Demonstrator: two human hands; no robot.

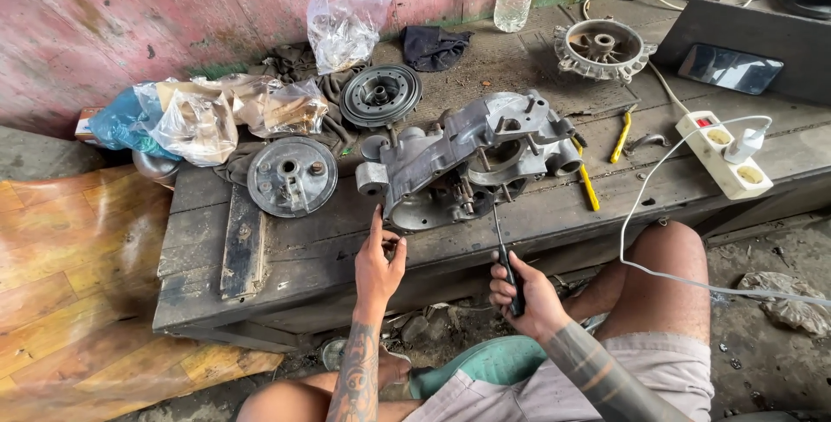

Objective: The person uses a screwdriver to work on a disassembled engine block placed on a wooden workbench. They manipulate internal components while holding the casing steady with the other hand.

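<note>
Left hand: fingers loosely curled, index raised, tips touching the near lower edge of the engine casing; nothing grasped.
Right hand: fingers clenched round the black handle of a screwdriver.
Screwdriver: shaft runs up and away from the right fingers; tip meets the casing's near underside.
Engine casing: grey, on the wooden bench, directly beyond both sets of fingers.
Round cover plate: left of the left fingers, well apart.
Ribbed pulley: far beyond the left fingers.
Yellow-handled tools: right of the casing, beyond the right fingers.
Power strip: far right.
</note>
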